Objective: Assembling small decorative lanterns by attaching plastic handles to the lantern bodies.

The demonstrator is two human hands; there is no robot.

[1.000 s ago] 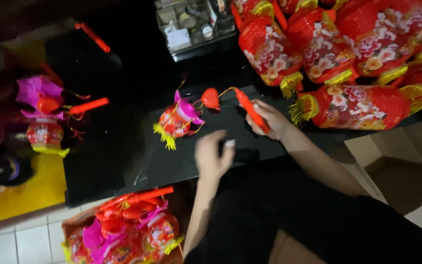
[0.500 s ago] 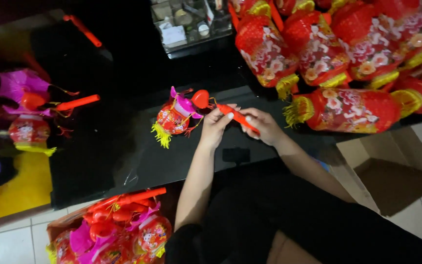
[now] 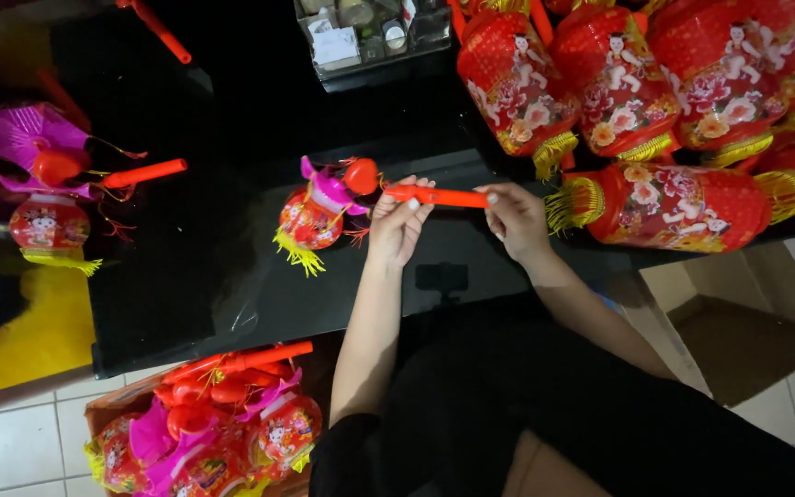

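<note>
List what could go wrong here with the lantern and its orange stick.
1. Both hands, left hand and right hand, pinch only the orange stick; the small lantern lies at its far end, so a pull might drag or tear its yellow fringe.
2. The right hand sits close to the big red lanterns crowding the black table; an elbow move could knock one off the edge.
</note>
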